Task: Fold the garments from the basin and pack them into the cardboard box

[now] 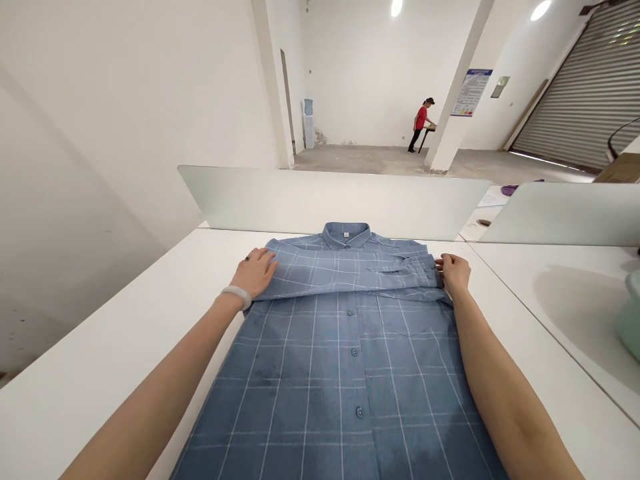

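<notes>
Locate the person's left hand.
In the head view, the left hand rests on the folded-over part of the blue checked shirt, at the shirt's left edge, beside the bare white table.

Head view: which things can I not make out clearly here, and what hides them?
All in the head view:
- Shirt: lower end cut off by the bottom edge.
- Fold: partly hidden by the left hand.
- Collar label: too small to read.
- Wall poster: text too small to read.
- Green object: cut off by the right edge.
- Far table: its top too small to make out.
</notes>
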The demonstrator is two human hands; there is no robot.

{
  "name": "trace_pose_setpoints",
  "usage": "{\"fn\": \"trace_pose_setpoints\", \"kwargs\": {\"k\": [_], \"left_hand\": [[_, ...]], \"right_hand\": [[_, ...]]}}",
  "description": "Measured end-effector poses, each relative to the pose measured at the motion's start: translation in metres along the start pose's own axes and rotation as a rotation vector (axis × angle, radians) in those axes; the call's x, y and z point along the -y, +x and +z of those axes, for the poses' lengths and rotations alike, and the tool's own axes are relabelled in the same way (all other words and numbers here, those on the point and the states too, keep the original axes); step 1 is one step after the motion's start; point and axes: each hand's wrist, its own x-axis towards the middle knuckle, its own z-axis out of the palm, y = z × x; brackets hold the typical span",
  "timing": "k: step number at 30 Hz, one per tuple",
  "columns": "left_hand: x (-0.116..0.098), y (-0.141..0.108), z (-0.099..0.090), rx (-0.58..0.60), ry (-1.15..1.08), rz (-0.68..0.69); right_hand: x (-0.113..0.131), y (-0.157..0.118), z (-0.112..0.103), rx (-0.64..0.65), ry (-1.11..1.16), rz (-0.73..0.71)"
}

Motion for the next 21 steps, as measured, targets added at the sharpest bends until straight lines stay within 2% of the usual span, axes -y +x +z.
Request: {"fn": "trace_pose_setpoints", "kwargs": {"k": [1,3,5,7,9,12,21], "left_hand": [[-0.007,0.012,0.007,0.014,0.063,-0.025],[-0.019,0.03,0.021,0.027,0.156,-0.083],[-0.024,0.042,0.035,0.054,0.199,-0.13],[-0.023,0.047,0.047,0.098,0.204,-0.173],[-0.017,0.048,0.056,0.131,0.171,-0.21],[-0.009,0.046,0.063,0.133,0.101,-0.229],[-0.006,0.042,0.063,0.087,0.085,-0.212]], "right_hand": [[0.002,-0.002,0.002,-0.015,-0.057,-0.038],[0.008,-0.006,0.008,0.01,-0.227,-0.212],[0.011,-0.011,0.016,0.116,-0.418,-0.425],[0.011,-0.016,0.024,0.238,-0.567,-0.511],[0.007,-0.018,0.029,0.317,-0.673,-0.489],[0.0,-0.017,0.032,0.368,-0.761,-0.459],[-0.003,-0.017,0.03,0.395,-0.791,-0.437]]}}
